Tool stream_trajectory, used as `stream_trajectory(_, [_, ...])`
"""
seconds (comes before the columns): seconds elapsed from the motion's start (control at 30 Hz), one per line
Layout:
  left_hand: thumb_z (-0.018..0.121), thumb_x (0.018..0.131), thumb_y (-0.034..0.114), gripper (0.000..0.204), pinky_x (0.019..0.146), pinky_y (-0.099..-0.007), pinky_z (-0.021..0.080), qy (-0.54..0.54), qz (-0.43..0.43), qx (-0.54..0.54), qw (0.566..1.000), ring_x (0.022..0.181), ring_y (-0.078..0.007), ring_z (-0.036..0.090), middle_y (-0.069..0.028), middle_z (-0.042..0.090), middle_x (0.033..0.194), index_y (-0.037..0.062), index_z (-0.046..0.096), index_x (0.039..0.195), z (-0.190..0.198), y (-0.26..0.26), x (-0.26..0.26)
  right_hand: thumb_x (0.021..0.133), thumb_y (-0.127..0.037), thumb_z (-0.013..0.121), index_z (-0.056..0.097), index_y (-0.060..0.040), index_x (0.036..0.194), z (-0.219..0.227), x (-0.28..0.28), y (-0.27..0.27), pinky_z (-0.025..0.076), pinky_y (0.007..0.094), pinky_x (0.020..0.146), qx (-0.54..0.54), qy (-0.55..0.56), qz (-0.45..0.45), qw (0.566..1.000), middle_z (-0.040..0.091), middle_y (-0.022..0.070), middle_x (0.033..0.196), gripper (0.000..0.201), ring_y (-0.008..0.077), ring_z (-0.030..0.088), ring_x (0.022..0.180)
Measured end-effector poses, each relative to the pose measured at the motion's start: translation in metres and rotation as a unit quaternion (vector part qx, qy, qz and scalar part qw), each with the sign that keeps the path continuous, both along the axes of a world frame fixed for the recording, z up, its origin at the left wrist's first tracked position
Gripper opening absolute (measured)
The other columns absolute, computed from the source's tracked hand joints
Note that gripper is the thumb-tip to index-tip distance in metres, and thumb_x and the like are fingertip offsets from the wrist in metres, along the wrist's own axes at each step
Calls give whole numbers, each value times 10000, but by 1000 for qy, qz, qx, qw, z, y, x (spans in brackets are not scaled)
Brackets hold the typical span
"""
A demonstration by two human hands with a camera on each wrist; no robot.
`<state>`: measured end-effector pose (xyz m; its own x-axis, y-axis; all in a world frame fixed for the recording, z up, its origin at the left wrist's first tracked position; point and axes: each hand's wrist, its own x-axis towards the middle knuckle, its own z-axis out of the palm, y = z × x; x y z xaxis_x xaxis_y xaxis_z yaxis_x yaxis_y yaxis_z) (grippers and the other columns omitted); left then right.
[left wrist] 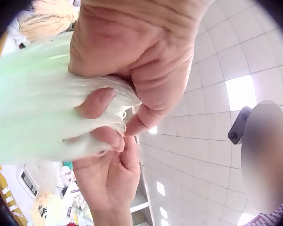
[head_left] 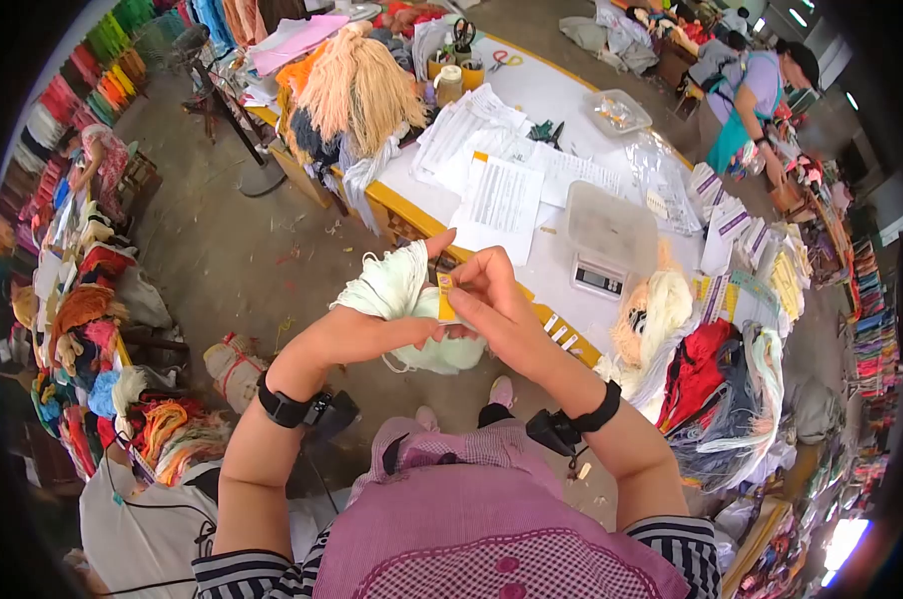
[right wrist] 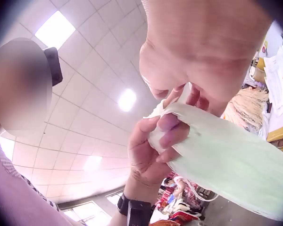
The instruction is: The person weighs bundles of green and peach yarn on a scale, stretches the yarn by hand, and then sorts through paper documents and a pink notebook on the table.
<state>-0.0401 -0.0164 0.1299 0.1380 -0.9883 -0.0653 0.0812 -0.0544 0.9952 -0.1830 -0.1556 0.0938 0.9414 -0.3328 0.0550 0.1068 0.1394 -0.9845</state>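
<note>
Overhead, hands: two; the left hand [head_left: 366, 334] was curled round one pale green yarn skein [head_left: 386, 290], the right hand [head_left: 501, 304] pinched one yellow tag [head_left: 444, 299] between thumb and forefinger.
Skein place: in front of the apron [head_left: 461, 519], beside the table edge [head_left: 401, 205].
Digital scale: one [head_left: 599, 278], on the table with one clear plastic box [head_left: 611, 222].
Wrist straps: two [head_left: 284, 404], one per arm.
Left wrist, fingertips: two [left wrist: 98, 102] showed among the strands; the right hand was just below, its hold hidden.
Right wrist, skein: it hung sideways from the left hand's bent fingers; one loose strand [right wrist: 203, 197] looped beneath it. Whether the right hand gripped the tag could not be told there.
</note>
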Motion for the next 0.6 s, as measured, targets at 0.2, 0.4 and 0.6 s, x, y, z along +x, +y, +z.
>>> stream_trajectory(0.2, [611, 808, -47, 736, 675, -251, 477, -157, 41, -18, 987, 731, -92, 551, -15, 564, 816, 66, 263, 1447, 10, 12, 11, 884, -135, 598, 600, -28, 954, 29, -6, 8, 445, 276, 670, -422, -2, -65, 904, 590, 47, 824, 128, 128, 566, 770])
stream_trajectory(0.4, [661, 803, 80, 443, 731, -275, 436, -268, 44, -64, 960, 797, -122, 492, -18, 518, 846, 68, 484, 1209, 19, 18, 15, 858, -208, 620, 646, -11, 948, 49, -2, 4, 358, 215, 497, -113, 157, 77, 978, 582, -16, 677, 218, 49, 468, 554])
stream_trajectory(0.6, [688, 793, 114, 266, 682, -271, 441, -250, -11, -102, 963, 735, -114, 504, -2, 545, 833, 67, 570, 1026, 35, 27, 11, 850, -240, 639, 632, -52, 864, 58, -3, 1, 220, 213, 464, 49, 158, 130, 978, 471, -54, 641, 189, 28, 317, 528])
